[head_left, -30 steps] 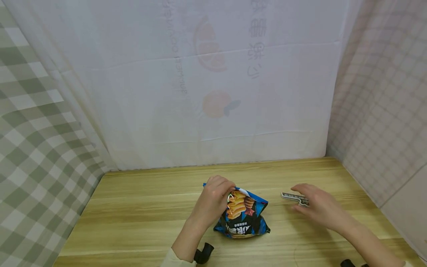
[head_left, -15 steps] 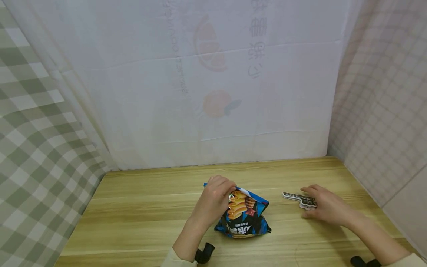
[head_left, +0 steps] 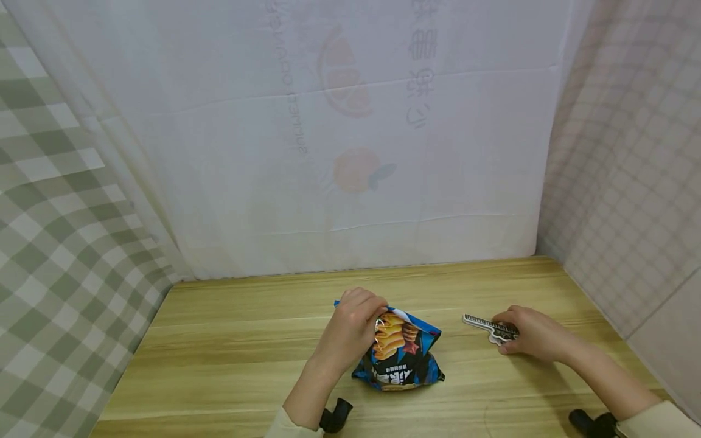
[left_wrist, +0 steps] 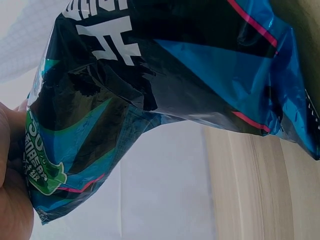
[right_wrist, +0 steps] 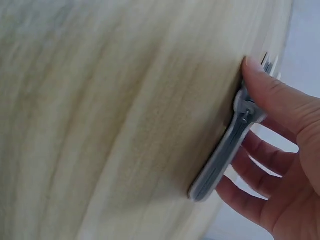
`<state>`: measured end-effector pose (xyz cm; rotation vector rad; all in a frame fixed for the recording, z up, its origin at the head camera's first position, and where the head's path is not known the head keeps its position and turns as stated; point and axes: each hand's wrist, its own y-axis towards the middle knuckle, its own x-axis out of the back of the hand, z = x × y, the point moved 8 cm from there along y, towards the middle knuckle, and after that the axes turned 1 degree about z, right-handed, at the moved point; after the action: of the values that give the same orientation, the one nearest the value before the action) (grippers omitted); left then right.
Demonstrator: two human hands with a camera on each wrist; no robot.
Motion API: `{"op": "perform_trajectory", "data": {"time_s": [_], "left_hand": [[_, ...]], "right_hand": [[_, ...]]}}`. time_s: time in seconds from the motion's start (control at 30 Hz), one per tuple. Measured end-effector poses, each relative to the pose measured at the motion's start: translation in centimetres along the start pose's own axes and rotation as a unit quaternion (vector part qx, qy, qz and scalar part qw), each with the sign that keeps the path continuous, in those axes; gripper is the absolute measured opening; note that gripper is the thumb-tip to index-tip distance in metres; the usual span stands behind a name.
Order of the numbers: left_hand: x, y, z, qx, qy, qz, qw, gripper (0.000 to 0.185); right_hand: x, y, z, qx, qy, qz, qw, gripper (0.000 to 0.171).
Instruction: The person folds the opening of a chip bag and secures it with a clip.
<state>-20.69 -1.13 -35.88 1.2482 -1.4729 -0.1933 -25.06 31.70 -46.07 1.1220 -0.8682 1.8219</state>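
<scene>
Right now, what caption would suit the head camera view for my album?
Left hand holds a blue snack bag upright while right hand grips a bag clip on the wooden table.

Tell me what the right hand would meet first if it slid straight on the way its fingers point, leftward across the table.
Apart from the bag clip it grips, the right hand would probably meet the blue snack bag, held upright by the left hand. Bare table lies between them, though depth is hard to judge.

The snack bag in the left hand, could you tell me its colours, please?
Mostly blue and black snack bag, with orange snacks pictured; head view shows it best.
</scene>
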Motion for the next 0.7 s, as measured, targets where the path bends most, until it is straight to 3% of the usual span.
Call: {"op": "perform_trajectory", "data": {"time_s": [0.27,0.53,0.7], "left_hand": [[0.16,-0.02,-0.19,-0.011,0.005,-0.005,0.9999,0.008],[0.16,-0.04,-0.18,-0.015,0.01,-0.009,0.9998,0.008],[0.1,-0.03,-0.07,-0.006,0.006,-0.003,1.0,0.008]], "right_hand": [[0.13,0.19,0.05,-0.013,-0.013,0.027,0.999,0.059],[0.31,-0.06,0.23,-0.014,0.01,0.039,0.999,0.057],[0.31,-0.39,0.06,-0.037,0.049,0.035,0.998,0.043]]}}
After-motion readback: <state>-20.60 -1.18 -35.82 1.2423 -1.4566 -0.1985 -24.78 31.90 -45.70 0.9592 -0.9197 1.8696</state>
